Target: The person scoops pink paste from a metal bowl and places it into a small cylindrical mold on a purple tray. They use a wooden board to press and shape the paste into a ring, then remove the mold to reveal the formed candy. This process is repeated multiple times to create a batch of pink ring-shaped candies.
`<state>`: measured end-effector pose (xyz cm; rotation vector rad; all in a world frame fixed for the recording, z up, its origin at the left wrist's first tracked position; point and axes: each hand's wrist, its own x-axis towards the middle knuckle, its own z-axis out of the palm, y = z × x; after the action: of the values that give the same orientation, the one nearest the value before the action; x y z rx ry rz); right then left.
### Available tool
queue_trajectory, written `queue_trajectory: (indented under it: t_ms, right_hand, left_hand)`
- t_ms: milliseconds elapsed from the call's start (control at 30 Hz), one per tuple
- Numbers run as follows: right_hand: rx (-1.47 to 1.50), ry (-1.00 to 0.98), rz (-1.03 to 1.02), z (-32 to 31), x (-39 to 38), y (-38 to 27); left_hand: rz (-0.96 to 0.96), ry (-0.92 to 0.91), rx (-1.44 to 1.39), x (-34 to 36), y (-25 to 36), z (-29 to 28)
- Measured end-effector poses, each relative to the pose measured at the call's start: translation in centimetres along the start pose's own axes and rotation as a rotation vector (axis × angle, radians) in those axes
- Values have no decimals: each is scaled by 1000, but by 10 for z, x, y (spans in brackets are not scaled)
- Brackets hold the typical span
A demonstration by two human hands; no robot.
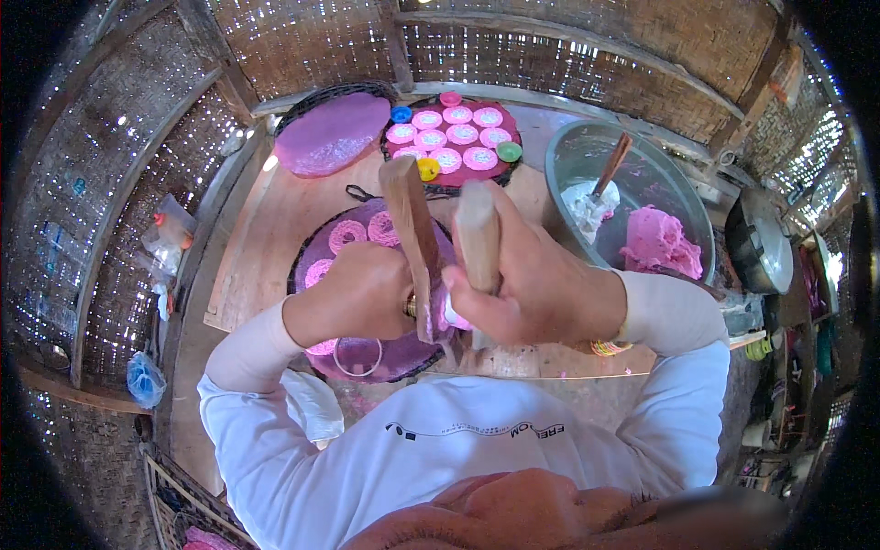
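Mid-frame, pressing step judged underway: left hand [357, 293] is closed around a flat wooden paddle [412, 243], right hand [522, 284] clamped on a wooden pestle [478, 236], above the purple-lined tray [367, 362]. Careful placement is called for next.

L hand [353, 295] grips a flat wooden paddle [412, 240]; R hand [522, 284] holds a pale wooden stick [478, 236] upright just beside it, both over a round purple tray [403, 353] w/ pink rings. Beyond: second tray [502, 170] of pink discs, metal basin [632, 197] w/ pink dough [660, 243] on the desk [266, 247].
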<state>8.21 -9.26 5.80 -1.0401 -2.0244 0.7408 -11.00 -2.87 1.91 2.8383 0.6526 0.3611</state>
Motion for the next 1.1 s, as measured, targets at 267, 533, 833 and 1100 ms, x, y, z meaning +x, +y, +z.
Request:
queue_trajectory:
  t_ms: [267, 533, 833, 1100]
  right_hand:
    - [-68, 344, -343, -67, -73, 12]
    - [666, 1361, -514, -108, -60, 122]
    - [-1109, 387, 645, -123, -148, 154]
    - [-1505, 25, 859, -158, -226, 186]
  left_hand:
    - [56, -17, -324, 15, -18, 16]
    - [222, 241, -1418, 82, 18, 97]
    - [519, 1249, -762, 95, 12, 41]
    - [523, 1048, -581, 66, -17, 24]
